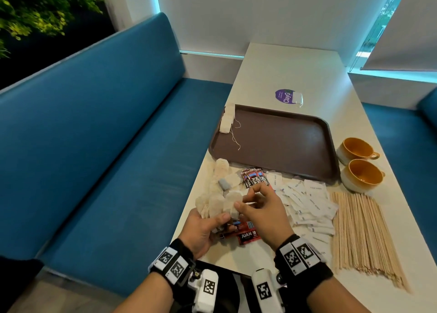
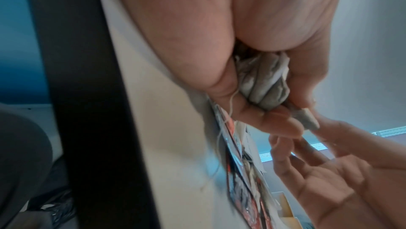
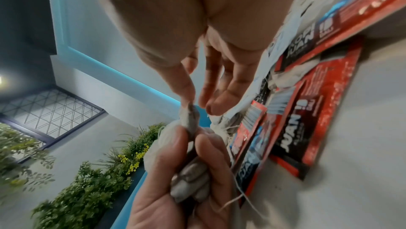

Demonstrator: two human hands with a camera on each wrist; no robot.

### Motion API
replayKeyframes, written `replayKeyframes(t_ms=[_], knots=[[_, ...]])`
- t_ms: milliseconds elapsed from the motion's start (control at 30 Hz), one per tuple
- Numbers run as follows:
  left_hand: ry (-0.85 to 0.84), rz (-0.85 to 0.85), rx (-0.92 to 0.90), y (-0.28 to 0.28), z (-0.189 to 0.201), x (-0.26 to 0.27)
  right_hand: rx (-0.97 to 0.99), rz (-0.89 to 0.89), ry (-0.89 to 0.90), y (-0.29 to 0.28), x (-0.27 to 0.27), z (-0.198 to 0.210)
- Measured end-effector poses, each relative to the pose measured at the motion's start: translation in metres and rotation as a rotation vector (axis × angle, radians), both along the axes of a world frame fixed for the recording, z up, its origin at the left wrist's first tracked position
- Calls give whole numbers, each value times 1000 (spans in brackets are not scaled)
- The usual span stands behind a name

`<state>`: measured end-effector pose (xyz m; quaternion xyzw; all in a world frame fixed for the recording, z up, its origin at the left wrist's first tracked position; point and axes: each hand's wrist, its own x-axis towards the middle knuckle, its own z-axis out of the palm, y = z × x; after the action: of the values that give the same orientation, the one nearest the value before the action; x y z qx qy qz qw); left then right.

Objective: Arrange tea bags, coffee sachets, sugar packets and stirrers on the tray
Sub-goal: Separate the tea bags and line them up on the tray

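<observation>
Gathering: left hand (image 1: 201,227) grips a fan of tea bags (image 1: 218,206) just short of the tray (image 1: 272,140)
Right hand (image 3: 186,94): pinches one bag's top edge
Advice: square edges first — strings tangle

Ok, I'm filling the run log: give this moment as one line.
left hand: grips tea bags | right hand: pinches one bag of them | tray: few tea bags at far-left corner

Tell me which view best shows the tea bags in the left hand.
Head view: the tea bags fan out above the left hand, each outline distinct. Left wrist shows them as a bunched, shadowed wad in the palm. Right wrist shows only their edges, with the right hand touching one.
</observation>
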<state>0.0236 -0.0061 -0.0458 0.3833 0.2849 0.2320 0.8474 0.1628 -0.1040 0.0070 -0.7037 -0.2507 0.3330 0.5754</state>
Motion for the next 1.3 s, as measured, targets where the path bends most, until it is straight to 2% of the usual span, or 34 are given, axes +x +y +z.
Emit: replayKeyframes(t_ms=[167, 333, 433, 533, 767, 967, 1167, 1300], knots=[[2, 36, -5, 0, -1, 2, 77, 44, -20, -8, -2, 2], [35, -18, 19, -2, 3, 1, -19, 172, -78, -10, 3, -2], [53, -21, 10, 1, 1, 1, -54, 132, -71, -5, 5, -1], [24, -17, -84, 7, -3, 0, -68, 85, -99, 8, 18, 6], [-20, -10, -201, 9, -2, 6, -15, 78, -267, 61, 74, 36], [-26, -20, -236, 10, -2, 5, -7, 21, -366, 123, 121, 38], [-44, -80, -226, 13, 7, 4, -74, 35, -279, 191, 152, 10], [-40, -70, -244, 17, 0, 5, -223, 183, -237, 218, 153, -8]])
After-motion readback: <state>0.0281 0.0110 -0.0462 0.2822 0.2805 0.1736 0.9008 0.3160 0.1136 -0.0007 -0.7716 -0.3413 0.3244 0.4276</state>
